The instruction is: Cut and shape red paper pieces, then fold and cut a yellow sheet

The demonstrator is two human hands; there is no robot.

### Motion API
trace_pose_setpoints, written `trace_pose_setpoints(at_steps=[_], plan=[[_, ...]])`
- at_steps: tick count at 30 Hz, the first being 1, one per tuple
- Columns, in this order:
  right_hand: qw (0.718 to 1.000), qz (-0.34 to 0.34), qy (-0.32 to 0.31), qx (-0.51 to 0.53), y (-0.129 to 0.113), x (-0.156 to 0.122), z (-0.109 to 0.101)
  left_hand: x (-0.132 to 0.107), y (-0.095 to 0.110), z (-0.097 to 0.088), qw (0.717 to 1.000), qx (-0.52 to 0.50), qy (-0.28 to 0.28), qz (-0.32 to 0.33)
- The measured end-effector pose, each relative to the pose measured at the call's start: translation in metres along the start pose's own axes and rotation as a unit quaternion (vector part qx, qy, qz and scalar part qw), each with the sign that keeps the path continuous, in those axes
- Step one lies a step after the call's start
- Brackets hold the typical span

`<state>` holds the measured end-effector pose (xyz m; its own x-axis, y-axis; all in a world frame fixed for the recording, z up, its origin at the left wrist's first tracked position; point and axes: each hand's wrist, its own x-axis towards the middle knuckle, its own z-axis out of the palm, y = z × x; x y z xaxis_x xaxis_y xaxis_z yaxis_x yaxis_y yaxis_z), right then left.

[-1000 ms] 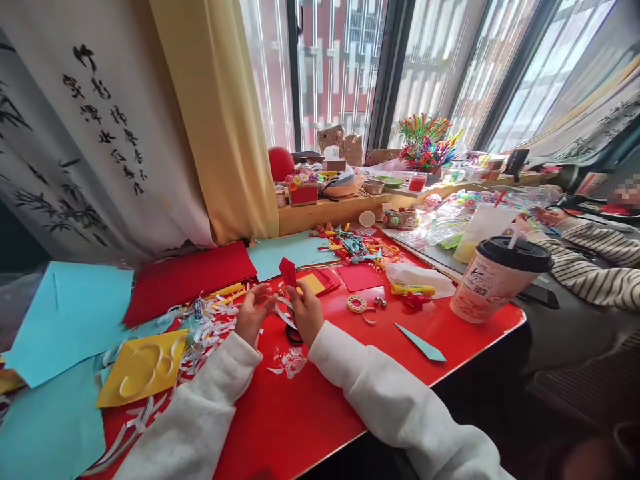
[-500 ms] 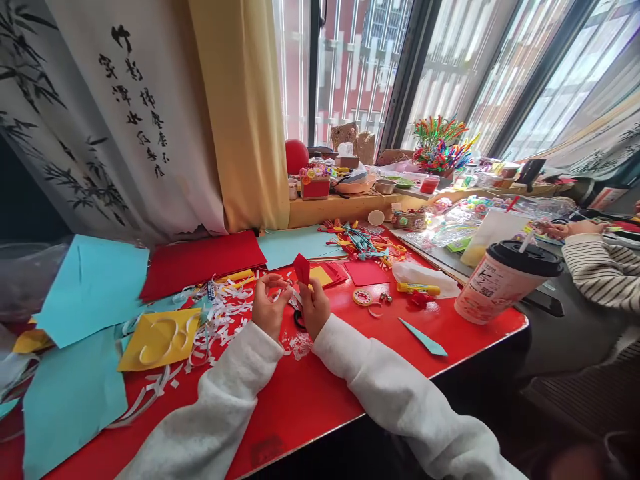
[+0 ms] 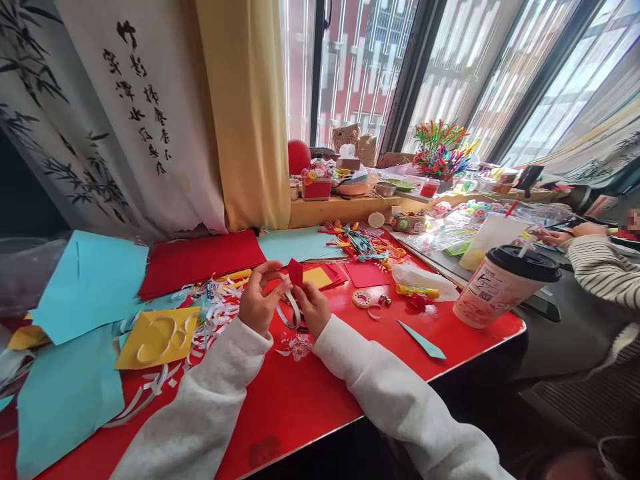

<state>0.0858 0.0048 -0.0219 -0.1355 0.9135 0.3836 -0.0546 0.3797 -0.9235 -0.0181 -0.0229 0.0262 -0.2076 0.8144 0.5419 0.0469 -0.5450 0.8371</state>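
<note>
1 folded red paper (image 3: pixel 295 273) points up lengthwise from the right hand (image 3: pixel 315 309).

Left sleeve (image 3: pixel 210 393) and right sleeve (image 3: pixel 395 383): pale grey, plain, long. Cloth soft-looking, thick. Loose cut, deep folds along forearms. Cuffs same grey, ending at wrists. Left hand (image 3: pixel 259 301), right hand (image 3: pixel 313 310) bare.

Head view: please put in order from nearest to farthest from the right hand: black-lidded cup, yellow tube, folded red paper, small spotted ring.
1. Folded red paper: at the fingertips of the right hand.
2. Small spotted ring: right of the hand.
3. Yellow tube: farther right.
4. Black-lidded cup: far right.
</note>
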Motion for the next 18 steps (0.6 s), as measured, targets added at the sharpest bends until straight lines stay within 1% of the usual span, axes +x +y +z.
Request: trace_pose_setpoints(at_steps=[3,5,7,9,12,14,18], plan=[[0.995,-0.057,0.037,-0.079,-0.002,0.002,-0.003,0.003,0.0,-0.003,0.999,-0.04,-0.003,-0.025],[0.993,-0.069,0.044,-0.084,-0.003,0.003,-0.005,0.003,0.0,-0.004,0.997,-0.06,0.0,-0.041],[0.997,-0.055,0.027,-0.037,-0.005,0.003,-0.005,0.002,-0.001,-0.003,0.995,-0.081,0.001,-0.06],[0.999,-0.031,-0.002,0.032,-0.007,0.002,-0.004,0.001,-0.001,-0.002,0.992,-0.098,0.005,-0.075],[0.993,0.007,-0.041,0.107,-0.011,0.002,-0.005,0.0,-0.002,-0.001,0.991,-0.102,0.005,-0.085],[0.991,0.017,-0.047,0.121,-0.013,0.003,-0.007,-0.001,-0.002,0.0,0.991,-0.1,-0.006,-0.091],[0.991,0.015,-0.054,0.119,-0.015,0.007,-0.013,-0.002,-0.004,0.001,0.991,-0.097,-0.027,-0.089]])
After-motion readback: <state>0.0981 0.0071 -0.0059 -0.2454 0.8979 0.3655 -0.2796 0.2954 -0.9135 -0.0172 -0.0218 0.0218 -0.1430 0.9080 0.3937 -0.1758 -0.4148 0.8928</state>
